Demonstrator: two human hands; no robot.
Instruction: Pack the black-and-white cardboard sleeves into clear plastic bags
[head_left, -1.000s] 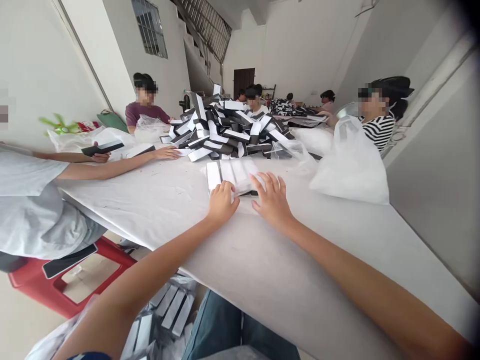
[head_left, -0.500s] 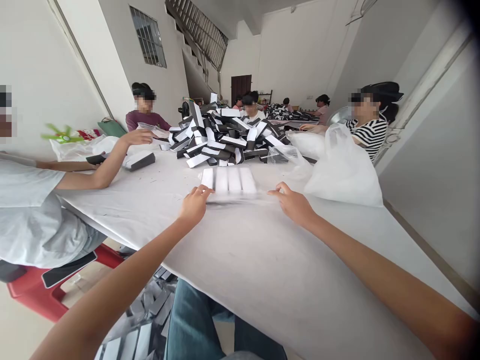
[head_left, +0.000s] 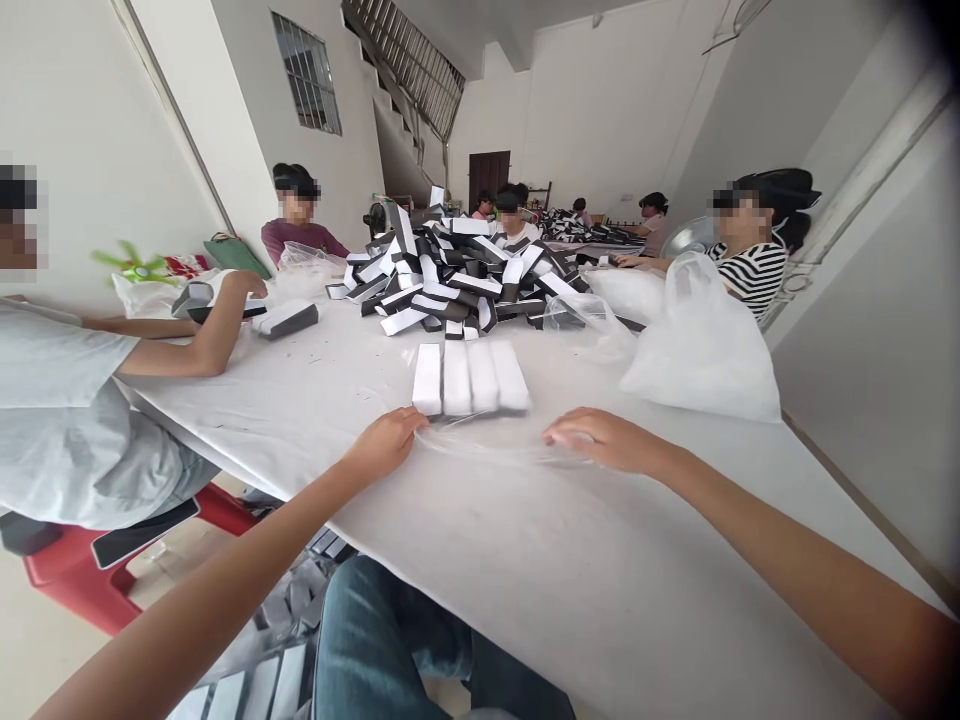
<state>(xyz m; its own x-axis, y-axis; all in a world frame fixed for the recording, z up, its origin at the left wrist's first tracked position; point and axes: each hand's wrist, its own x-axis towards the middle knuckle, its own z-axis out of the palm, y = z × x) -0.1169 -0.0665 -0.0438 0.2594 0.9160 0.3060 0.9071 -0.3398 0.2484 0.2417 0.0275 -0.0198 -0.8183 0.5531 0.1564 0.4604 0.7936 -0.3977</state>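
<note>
A row of several white-topped narrow boxes (head_left: 471, 378) lies side by side on the table in front of me. From their near side, thin clear plastic bag (head_left: 487, 438) film stretches towards me. My left hand (head_left: 386, 440) is closed on the film's left part, fingertips close to the nearest corner of the boxes. On the right, my right hand (head_left: 604, 438) has its fingers bent together at the film's other side, slightly blurred and apart from the boxes. Creases and glare hide how far the bag reaches around the row.
A large heap of black and white boxes (head_left: 457, 270) rises beyond the row. A filled white plastic bag (head_left: 701, 350) stands at the right. On the left, a co-worker's arm (head_left: 202, 345) rests near a grey box (head_left: 289, 320). More boxes (head_left: 277, 670) lie below the table edge.
Both my hands have come nearer to me, with the film's edge between them. The boxes now show more fully and sit closer. The co-worker's hand at left has drawn back.
</note>
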